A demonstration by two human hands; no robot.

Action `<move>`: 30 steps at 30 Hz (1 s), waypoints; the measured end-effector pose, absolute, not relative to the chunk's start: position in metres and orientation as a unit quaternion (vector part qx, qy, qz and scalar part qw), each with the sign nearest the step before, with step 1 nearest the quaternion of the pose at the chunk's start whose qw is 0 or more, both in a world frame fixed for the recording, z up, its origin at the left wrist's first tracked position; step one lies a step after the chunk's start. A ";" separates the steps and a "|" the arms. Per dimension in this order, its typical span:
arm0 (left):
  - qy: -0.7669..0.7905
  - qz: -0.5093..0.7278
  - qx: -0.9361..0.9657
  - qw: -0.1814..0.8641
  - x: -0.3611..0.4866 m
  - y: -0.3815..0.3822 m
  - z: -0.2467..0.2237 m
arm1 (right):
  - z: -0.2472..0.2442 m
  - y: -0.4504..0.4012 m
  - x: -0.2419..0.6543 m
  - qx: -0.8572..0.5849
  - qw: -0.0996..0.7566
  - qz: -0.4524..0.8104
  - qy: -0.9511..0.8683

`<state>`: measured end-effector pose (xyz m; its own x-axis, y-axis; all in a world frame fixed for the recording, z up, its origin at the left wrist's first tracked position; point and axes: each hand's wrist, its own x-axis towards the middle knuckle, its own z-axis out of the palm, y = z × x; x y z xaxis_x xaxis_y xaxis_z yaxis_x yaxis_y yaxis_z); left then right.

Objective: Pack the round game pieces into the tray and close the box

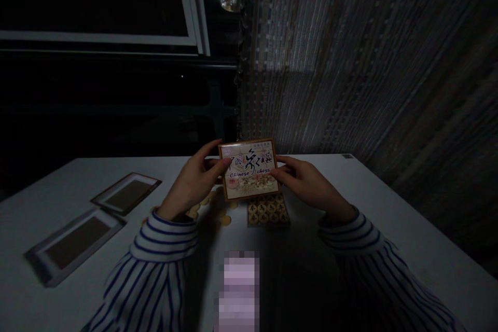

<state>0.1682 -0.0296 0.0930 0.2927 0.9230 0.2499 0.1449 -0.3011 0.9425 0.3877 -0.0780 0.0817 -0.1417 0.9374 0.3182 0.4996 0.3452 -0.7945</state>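
A Chinese chess box lid [249, 170] with printed characters is held up above the white table, its printed face toward me. My left hand [194, 179] grips its left edge, thumb on the front. On the right edge, my right hand [307, 184] pinches it the same way, fingers partly behind. Just below the lid sits a tray of round chess pieces [268, 211] in rows, its back part hidden by the lid. Several loose round pieces [225, 220] lie on the table between my left hand and the tray, some in shadow.
Two flat framed packages [126, 192] [78, 244] lie at the left of the white table [389, 249]. A bead or string curtain [330, 62] hangs behind on the right, and a window frame [190, 10] stands behind on the left. A pixelated patch [239, 290] covers the bottom centre.
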 end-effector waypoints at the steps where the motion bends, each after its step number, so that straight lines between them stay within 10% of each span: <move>1: 0.396 0.445 0.672 0.440 0.168 -0.030 0.093 | 0.081 -0.078 0.388 -0.506 0.419 0.265 -0.706; 30: 0.374 0.387 0.699 0.472 0.173 -0.030 0.083 | 0.089 -0.076 0.398 -0.523 0.491 0.255 -0.648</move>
